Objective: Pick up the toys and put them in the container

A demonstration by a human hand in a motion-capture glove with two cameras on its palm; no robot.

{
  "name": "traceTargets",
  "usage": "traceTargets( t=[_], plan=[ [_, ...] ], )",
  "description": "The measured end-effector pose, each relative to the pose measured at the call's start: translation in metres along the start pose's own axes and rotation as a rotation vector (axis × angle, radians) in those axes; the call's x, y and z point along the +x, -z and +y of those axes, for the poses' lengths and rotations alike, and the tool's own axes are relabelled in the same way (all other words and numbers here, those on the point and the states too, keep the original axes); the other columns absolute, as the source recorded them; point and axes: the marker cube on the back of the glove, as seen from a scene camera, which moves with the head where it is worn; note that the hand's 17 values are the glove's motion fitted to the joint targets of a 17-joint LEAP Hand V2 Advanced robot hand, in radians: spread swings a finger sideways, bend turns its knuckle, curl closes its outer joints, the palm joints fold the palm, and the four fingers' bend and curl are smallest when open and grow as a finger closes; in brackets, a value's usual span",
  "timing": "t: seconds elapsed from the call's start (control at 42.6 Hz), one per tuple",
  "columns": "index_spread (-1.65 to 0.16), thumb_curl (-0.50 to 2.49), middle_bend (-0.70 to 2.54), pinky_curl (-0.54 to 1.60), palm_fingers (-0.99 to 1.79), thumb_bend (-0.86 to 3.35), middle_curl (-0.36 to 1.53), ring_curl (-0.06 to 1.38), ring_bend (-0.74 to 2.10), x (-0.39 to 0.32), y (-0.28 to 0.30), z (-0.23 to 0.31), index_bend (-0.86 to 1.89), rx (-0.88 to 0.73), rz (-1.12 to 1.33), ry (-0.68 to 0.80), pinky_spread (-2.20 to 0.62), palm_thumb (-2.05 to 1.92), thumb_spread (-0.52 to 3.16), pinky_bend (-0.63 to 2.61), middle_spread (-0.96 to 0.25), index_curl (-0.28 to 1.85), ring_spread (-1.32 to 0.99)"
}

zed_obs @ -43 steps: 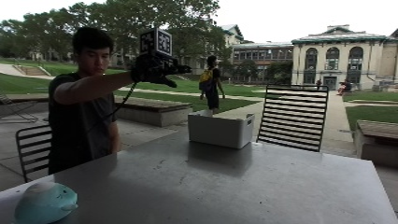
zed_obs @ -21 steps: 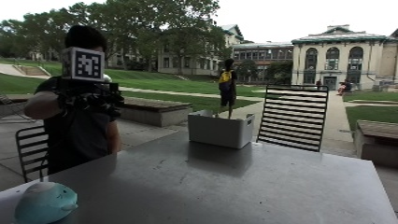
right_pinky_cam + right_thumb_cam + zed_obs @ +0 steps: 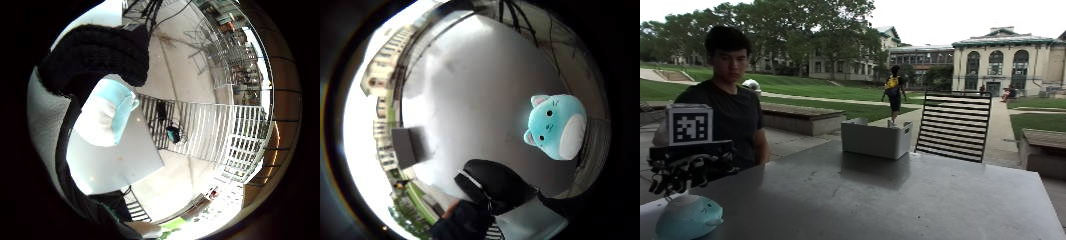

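The gloved right hand [image 3: 686, 172] has dropped from chest height to just above the teal plush toy [image 3: 688, 218] at the table's near left corner, fingers hanging relaxed, holding nothing. Judging from this, it should lower straight down and close around the toy's round body. Far right across the table [image 3: 906, 200], well apart, stands the white container [image 3: 877, 139].

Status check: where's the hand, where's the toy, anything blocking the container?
Right hand above the toy, fingers hanging, nothing held. Toy on the table's near corner. Container at the far edge; nothing on the table between them.
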Motion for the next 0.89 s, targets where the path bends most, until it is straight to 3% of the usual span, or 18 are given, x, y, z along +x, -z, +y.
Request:
traceTargets(
  t=[0.54,0.681,0.751,0.892],
  plan=[
    [-0.35,0.29,0.17,0.33,-0.05,0.06,0.39,0.27,0.41,0.034,-0.097,0.003,0.14,-0.150,0.008,-0.066,0.03,0.19,1.03,1.21,-0.08,0.16,-0.01],
    [-0.38,0.33,0.18,0.32,0.12,0.18,0.38,0.29,0.52,0.036,-0.115,0.008,0.19,-0.199,0.040,-0.087,-0.08,0.43,1.08,1.21,-0.13,0.19,-0.08],
    [-0.39,0.38,0.20,0.31,0.40,0.30,0.38,0.32,0.65,0.036,-0.119,0.010,0.23,-0.193,0.031,-0.099,-0.19,0.62,1.13,1.18,-0.20,0.21,-0.21],
    [-0.41,0.44,0.36,0.27,0.70,0.37,0.44,0.35,0.77,0.040,-0.116,0.010,0.26,-0.154,-0.019,-0.114,-0.33,0.76,1.13,1.02,-0.32,0.25,-0.40]
  ],
)
